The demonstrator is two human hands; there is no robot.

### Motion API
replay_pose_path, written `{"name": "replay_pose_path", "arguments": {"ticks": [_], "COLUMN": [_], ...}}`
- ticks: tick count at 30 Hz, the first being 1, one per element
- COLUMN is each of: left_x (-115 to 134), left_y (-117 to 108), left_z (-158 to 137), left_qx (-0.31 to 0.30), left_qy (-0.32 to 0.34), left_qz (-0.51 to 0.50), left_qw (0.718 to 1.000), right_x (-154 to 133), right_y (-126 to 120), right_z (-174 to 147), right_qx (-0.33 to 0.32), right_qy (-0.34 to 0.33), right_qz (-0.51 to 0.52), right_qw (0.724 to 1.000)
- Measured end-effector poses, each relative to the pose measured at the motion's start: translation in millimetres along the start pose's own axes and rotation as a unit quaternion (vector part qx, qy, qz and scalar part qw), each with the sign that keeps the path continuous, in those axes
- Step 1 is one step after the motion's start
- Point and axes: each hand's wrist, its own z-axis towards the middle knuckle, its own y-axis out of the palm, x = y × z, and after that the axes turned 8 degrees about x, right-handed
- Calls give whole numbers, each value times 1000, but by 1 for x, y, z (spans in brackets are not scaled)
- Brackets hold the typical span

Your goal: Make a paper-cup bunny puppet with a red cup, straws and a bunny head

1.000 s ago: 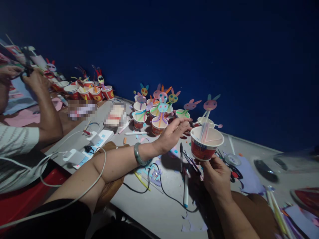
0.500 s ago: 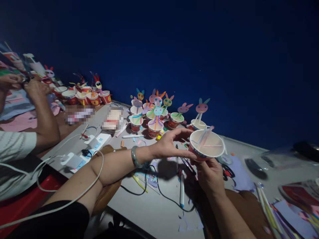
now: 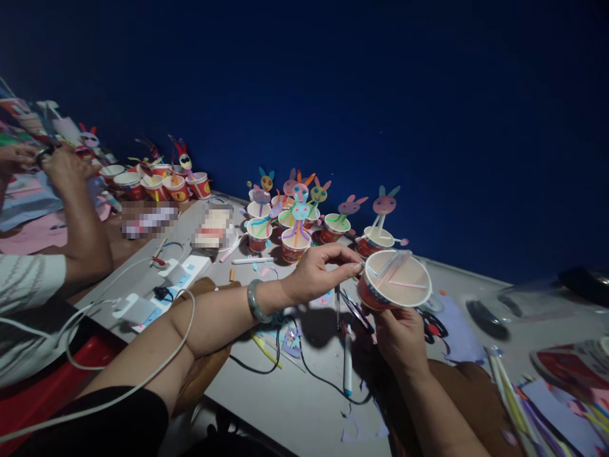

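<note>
My right hand point(image 3: 400, 333) grips a paper cup point(image 3: 368, 291) from below, raised over the table. Pale pink and white fuzzy strips, which look like pipe cleaners point(image 3: 404, 284), lie inside the cup and stick up past its rim. At the cup's left side, thumb and fingertips of my left hand point(image 3: 323, 271) are pinched together; whatever is between them is too small to make out. A jade-coloured bangle point(image 3: 258, 301) circles my left wrist. Just behind stands another cup point(image 3: 375, 240) bearing a pink rabbit-headed figure point(image 3: 384, 204).
Several cups with rabbit figures point(image 3: 301, 212) stand along the dark blue wall. A white marker point(image 3: 348, 362), scissors point(image 3: 354, 308) and paper scraps lie below my hands. Power strips point(image 3: 176, 282) and cables run at left, where another person's hands point(image 3: 66, 165) work. Purple paper point(image 3: 461, 336) lies right.
My left hand has drawn its fingers from around the cup's side into a pinch at its left edge. The cup tilts slightly differently, still in my right hand.
</note>
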Motion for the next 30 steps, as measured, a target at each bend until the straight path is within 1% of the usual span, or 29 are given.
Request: {"name": "replay_pose_path", "arguments": {"ticks": [2, 4, 6, 8, 12, 14, 18, 22, 30], "left_x": [0, 2, 4, 7, 10, 8, 1, -2, -2], "left_y": [1, 0, -1, -2, 0, 4, 10, 11, 8], "left_z": [1, 2, 3, 3, -3, -6, -12, -15, -15], "left_qx": [13, 46, 72, 56, -22, -30, 6, 31, 31], "left_qy": [-27, -61, -80, -95, -121, -110, -104, -78, -14], "left_qz": [-19, -42, -61, -70, -53, -56, -70, -11, 80], "left_qw": [999, 996, 992, 991, 991, 992, 992, 996, 996], "right_x": [-1, -3, -7, -11, -17, -18, -18, -17, -17], "right_y": [0, 0, 2, 4, 8, 9, 11, 11, 12], "right_z": [-1, -2, -4, -5, -7, -8, -9, -11, -12], "right_qx": [7, 13, 22, 33, 53, 56, 48, 33, -3], "right_qy": [-16, -27, -36, -44, -56, -61, -60, -50, -28], "right_qz": [-15, -24, -23, -26, -45, -42, -44, -47, -22], "right_qw": [1000, 999, 999, 998, 996, 996, 996, 997, 999]}}
